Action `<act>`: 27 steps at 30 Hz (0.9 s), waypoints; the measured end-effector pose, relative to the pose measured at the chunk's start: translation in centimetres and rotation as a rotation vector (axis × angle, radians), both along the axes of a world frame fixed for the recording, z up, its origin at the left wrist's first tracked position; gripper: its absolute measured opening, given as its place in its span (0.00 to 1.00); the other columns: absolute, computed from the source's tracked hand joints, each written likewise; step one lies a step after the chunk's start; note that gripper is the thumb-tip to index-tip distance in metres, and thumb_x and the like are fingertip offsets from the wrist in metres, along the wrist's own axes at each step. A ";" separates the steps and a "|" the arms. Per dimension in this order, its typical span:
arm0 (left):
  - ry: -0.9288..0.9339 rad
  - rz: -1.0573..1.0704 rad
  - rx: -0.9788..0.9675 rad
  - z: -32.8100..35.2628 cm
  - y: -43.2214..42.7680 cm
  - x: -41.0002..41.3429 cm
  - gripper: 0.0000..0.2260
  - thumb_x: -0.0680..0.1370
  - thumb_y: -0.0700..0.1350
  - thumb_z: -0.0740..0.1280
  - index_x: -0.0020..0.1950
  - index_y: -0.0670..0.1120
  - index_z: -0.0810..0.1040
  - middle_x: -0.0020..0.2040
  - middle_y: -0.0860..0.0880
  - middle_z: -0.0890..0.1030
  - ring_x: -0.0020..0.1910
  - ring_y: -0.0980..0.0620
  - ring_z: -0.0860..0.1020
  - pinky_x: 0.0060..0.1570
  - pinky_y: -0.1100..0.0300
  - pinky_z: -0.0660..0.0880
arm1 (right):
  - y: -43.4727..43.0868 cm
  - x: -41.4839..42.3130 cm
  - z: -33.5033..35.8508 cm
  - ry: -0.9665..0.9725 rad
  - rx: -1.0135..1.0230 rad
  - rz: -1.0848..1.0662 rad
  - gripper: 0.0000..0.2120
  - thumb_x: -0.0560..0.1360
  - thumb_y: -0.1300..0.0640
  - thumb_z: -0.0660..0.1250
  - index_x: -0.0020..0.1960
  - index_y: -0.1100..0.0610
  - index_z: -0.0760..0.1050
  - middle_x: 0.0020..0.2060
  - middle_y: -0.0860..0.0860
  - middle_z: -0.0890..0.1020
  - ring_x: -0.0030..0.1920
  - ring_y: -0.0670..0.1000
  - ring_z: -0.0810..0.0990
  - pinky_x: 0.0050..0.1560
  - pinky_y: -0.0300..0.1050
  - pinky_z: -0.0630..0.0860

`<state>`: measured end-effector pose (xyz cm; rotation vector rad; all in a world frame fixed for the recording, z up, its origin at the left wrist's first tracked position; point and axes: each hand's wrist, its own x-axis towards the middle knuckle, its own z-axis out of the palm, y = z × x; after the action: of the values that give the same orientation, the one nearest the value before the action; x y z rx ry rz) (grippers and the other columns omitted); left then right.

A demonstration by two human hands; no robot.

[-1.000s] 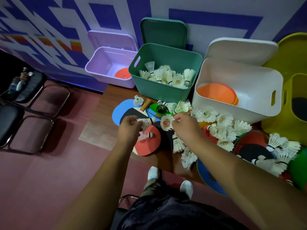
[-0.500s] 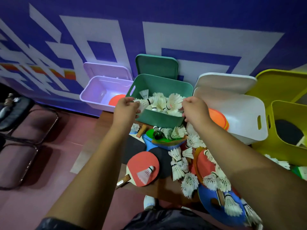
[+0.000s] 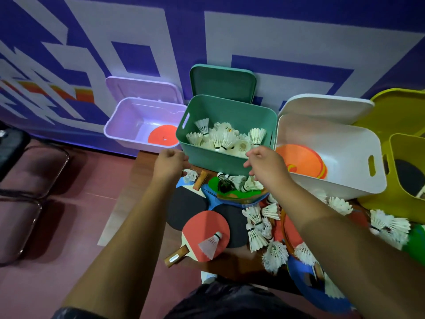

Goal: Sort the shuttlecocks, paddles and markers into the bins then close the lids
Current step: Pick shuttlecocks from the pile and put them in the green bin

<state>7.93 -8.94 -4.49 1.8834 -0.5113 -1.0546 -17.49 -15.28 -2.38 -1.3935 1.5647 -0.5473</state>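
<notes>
Both hands are hovering at the near rim of the deep green plastic bin, which is sitting at the far edge of the low wooden table. The left hand is curling into a loose fist with nothing showing in it. The right hand is hanging slack-fingered and empty. White feather shuttlecocks are piling inside the green bin, and many more loose shuttlecocks are lying along the table's near edge.

Risks, as I judge them:
- The right forearm is crossing just above the loose pile, so a low sweep could be knocking some off the near edge.
- The red-faced paddle with the wooden handle is overhanging the near-left edge with one shuttlecock lying on it. A nudge could be tipping both to the floor.
- The feathers may be heaping too high for the green lid, which is leaning on the wall.

Hard to see:
- The left palm is facing away.
- The arms are covering part of the pile.
- Paddles and flat disc markers are overlapping mid-table, so counts are unclear.
- The yellow bin is getting cut off at the right frame edge.
- The white bin is showing orange disc markers, but its bottom is hidden.
</notes>
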 end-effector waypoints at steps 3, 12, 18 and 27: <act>-0.014 -0.014 0.063 -2.3 0.9 0.8 0.06 0.82 0.44 0.66 0.51 0.43 0.80 0.49 0.42 0.85 0.41 0.47 0.82 0.43 0.51 0.79 | 1.0 0.1 -1.1 0.040 -0.003 0.027 0.09 0.83 0.55 0.62 0.53 0.48 0.81 0.42 0.46 0.87 0.34 0.49 0.83 0.33 0.43 0.74; -0.299 -0.338 0.270 -7.4 1.5 2.3 0.14 0.77 0.53 0.65 0.60 0.54 0.85 0.55 0.49 0.85 0.52 0.47 0.81 0.52 0.58 0.76 | 2.7 1.1 -5.7 0.219 0.111 0.209 0.10 0.82 0.51 0.64 0.53 0.45 0.84 0.45 0.44 0.84 0.42 0.51 0.86 0.45 0.53 0.85; -0.356 -0.528 0.288 -9.4 1.7 1.7 0.12 0.82 0.45 0.68 0.60 0.41 0.85 0.60 0.39 0.83 0.59 0.39 0.80 0.56 0.54 0.75 | 2.4 2.7 -8.8 0.581 -0.029 0.549 0.13 0.80 0.52 0.63 0.52 0.54 0.86 0.59 0.51 0.79 0.56 0.55 0.82 0.59 0.52 0.79; -0.341 -0.421 0.333 -10.3 2.6 2.7 0.24 0.84 0.46 0.65 0.81 0.48 0.70 0.79 0.47 0.72 0.77 0.45 0.69 0.75 0.55 0.63 | 1.3 4.5 -9.9 0.824 -0.012 0.754 0.19 0.80 0.50 0.58 0.62 0.51 0.83 0.70 0.52 0.75 0.66 0.57 0.79 0.60 0.55 0.80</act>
<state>10.64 -6.39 -14.79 2.3324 -1.0157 -1.1405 -13.01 -14.01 -12.30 -2.2078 1.4339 0.5432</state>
